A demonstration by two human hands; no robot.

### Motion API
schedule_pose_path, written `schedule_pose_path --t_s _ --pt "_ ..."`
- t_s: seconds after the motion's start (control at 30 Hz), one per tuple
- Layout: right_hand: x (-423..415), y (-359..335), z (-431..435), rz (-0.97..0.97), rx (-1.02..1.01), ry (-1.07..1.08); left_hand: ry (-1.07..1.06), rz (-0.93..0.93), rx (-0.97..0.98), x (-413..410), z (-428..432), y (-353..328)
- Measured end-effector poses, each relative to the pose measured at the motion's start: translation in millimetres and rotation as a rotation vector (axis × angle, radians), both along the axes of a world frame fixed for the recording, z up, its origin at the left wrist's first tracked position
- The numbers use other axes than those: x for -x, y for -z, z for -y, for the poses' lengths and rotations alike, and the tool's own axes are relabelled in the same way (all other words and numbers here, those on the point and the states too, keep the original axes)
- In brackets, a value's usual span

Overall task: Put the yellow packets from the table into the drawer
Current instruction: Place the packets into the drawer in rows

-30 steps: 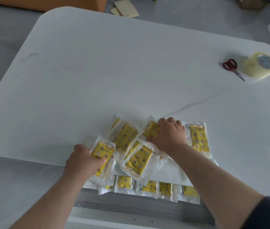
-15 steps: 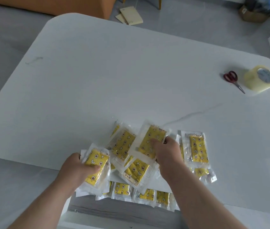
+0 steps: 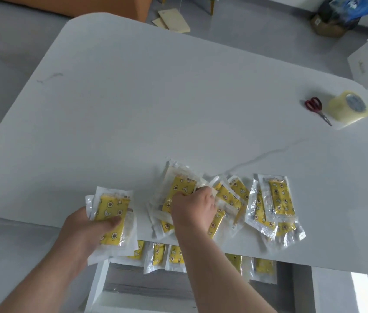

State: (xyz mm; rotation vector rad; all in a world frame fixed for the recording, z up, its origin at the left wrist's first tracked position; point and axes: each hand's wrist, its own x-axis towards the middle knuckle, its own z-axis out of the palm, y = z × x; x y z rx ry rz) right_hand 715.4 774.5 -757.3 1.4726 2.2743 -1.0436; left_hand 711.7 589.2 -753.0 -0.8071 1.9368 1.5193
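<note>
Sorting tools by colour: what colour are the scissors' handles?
Red handles on the scissors, clearest in the head view.

White rounded surface [image 3: 156, 98]. Overlapping yellow packets [image 3: 281, 197] spread along its 6 o'clock edge. Red-handled scissors [image 3: 316, 107] at 2 o'clock, just beside a clear tape roll [image 3: 347, 108]. Faint scuff [image 3: 51, 77] at 10 o'clock.

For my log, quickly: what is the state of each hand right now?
Left hand: holds a stack of yellow packets.
Right hand: grips another yellow packet.
</note>
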Motion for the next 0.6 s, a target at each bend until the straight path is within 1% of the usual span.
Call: schedule_pose_path --t_s 0.13,0.27,0.4,0.5,0.6 --pt "4.2 1.2 14.8 -0.021 -0.114 -0.02 0.043 -0.02 0.001 0.7 21.9 -4.6" --pt "5.2 -3.2 22.6 -0.112 -0.164 -0.015 0.087 -0.025 0.015 7.7 38.6 -9.4" --pt "5.9 -10.6 16.4 -0.179 -0.055 0.109 0.123 -0.047 0.024 14.9 48.4 -13.4" --pt "2.9 -5.4 8.9 -0.24 0.02 0.071 0.136 -0.053 0.024 18.4 49.8 -14.1" --pt "-2.5 -5.6 0.1 -0.307 0.149 0.105 0.124 -0.048 0.006 18.4 47.2 -10.5"
